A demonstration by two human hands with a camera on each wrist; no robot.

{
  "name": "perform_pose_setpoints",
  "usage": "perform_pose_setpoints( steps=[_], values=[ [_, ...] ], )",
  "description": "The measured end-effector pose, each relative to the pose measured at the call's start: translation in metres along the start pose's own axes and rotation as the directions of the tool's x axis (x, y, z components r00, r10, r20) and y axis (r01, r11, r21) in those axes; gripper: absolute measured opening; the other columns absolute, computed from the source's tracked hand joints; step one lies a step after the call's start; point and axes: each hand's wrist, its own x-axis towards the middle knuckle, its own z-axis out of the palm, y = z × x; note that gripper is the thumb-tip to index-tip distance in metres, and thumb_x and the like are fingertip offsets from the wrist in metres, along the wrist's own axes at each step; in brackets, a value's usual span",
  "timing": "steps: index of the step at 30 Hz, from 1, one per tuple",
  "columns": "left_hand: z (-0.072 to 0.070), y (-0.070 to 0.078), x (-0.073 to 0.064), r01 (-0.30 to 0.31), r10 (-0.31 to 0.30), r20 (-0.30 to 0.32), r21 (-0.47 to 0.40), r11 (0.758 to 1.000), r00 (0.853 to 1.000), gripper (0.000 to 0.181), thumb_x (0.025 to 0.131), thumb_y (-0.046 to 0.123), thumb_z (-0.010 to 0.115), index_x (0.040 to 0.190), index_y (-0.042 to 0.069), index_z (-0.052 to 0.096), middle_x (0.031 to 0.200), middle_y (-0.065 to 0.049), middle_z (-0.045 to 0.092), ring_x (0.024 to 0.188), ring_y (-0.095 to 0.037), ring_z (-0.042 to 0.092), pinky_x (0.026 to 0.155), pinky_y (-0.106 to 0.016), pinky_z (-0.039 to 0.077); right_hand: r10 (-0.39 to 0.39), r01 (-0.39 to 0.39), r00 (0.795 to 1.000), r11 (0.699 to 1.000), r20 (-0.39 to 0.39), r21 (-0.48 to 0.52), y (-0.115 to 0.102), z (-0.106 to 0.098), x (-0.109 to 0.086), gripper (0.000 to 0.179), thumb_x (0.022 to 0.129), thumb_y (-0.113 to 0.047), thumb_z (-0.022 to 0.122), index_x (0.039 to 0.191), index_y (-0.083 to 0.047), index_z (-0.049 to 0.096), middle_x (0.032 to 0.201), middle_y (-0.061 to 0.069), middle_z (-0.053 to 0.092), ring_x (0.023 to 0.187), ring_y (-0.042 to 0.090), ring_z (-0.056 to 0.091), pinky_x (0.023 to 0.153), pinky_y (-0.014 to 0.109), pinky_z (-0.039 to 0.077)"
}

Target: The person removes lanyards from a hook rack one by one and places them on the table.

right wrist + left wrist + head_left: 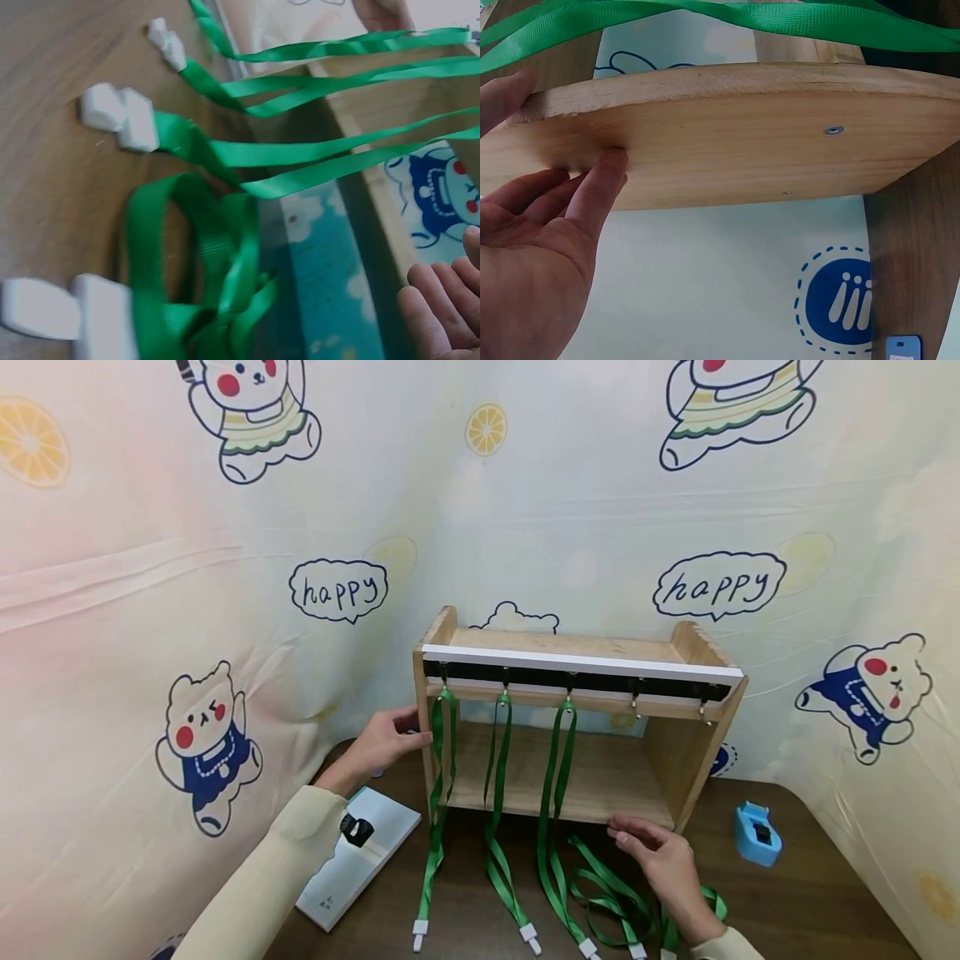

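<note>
A small wooden shelf point(555, 768) stands on the table, with several metal hooks along a black strip point(600, 681) on its upper front. Three green lanyards hang from the left hooks: the left lanyard point(437, 793), the middle lanyard point(492, 818) and the right lanyard point(551, 810). My left hand point(382, 743) holds the shelf's left side panel point(727, 142), thumb at the front edge and fingertips against the outer face. Near the lower front edge is my right hand point(663, 864), fingers loosely bent around nothing. Beside it lies a loose green lanyard point(600, 885).
More green strap point(712, 902) lies partly behind the right wrist. A light-coloured flat box point(375, 852) lies left of the shelf. A blue tape-dispenser-like object point(757, 835) sits to the right. Printed cloth point(570, 527) surrounds the brown table point(810, 885).
</note>
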Motion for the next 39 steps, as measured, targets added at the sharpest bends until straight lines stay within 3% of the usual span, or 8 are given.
perform_pose_setpoints(
  steps=[7,12,18,26,33,39],
  values=[
    [0.000,0.001,0.001,0.002,-0.002,0.000,0.002,1.000,1.000,0.050,0.096,0.029,0.069,0.142,0.014,0.058,0.134,-0.013,0.067,0.118,-0.030,0.062,0.100,-0.048,0.055,-0.055,0.055,0.998,0.998,0.026,0.009,-0.027,-0.007,-0.003,0.035,0.094,-0.014,0.072,0.123,0.006,0.068,0.117,0.019,0.075,0.098,0.007,0.075,0.083,0.021,0.060],
    [0.000,0.000,0.000,0.003,-0.003,0.000,-0.005,1.000,1.000,0.050,0.096,0.028,0.069,0.142,0.013,0.058,0.134,-0.013,0.067,0.119,-0.031,0.062,0.100,-0.048,0.056,-0.096,0.094,0.993,0.995,0.068,0.020,-0.054,-0.012,-0.007,0.041,0.096,-0.020,0.070,0.128,0.006,0.065,0.115,0.003,0.077,0.100,0.006,0.074,0.085,0.019,0.059],
    [0.000,-0.001,-0.001,0.000,0.000,0.005,-0.005,1.000,1.000,0.050,0.096,0.029,0.069,0.143,0.014,0.057,0.135,-0.014,0.066,0.120,-0.031,0.062,0.100,-0.048,0.055,-0.224,0.215,0.968,0.973,0.116,0.083,-0.083,-0.016,-0.007,0.038,0.098,-0.013,0.065,0.129,0.010,0.061,0.112,-0.011,0.077,0.103,0.006,0.074,0.087,0.023,0.059],
    [-0.001,0.000,0.000,0.003,-0.003,0.009,-0.005,1.000,1.000,0.051,0.097,0.029,0.068,0.144,0.014,0.056,0.136,-0.013,0.065,0.121,-0.031,0.061,0.101,-0.048,0.055,-0.295,0.285,0.947,0.954,0.127,0.094,-0.112,-0.020,-0.003,0.037,0.100,-0.013,0.064,0.130,0.008,0.061,0.119,-0.005,0.076,0.106,0.007,0.074,0.089,0.019,0.057],
    [0.000,0.000,0.000,0.005,-0.005,0.011,-0.011,1.000,1.000,0.052,0.097,0.028,0.069,0.145,0.014,0.055,0.137,-0.014,0.065,0.122,-0.031,0.061,0.101,-0.049,0.055,-0.310,0.299,0.944,0.949,0.111,0.102,-0.131,-0.023,0.000,0.039,0.100,-0.014,0.063,0.133,0.007,0.060,0.123,0.000,0.076,0.109,0.009,0.073,0.091,0.020,0.057],
    [-0.001,-0.001,0.001,0.007,-0.007,0.011,-0.008,1.000,1.000,0.054,0.097,0.029,0.069,0.146,0.014,0.054,0.137,-0.014,0.065,0.121,-0.031,0.062,0.101,-0.049,0.055,-0.393,0.386,0.913,0.919,0.111,0.075,-0.145,-0.023,0.006,0.037,0.100,-0.011,0.062,0.133,0.006,0.061,0.124,-0.005,0.075,0.111,0.008,0.072,0.092,0.019,0.056]
  ],
)
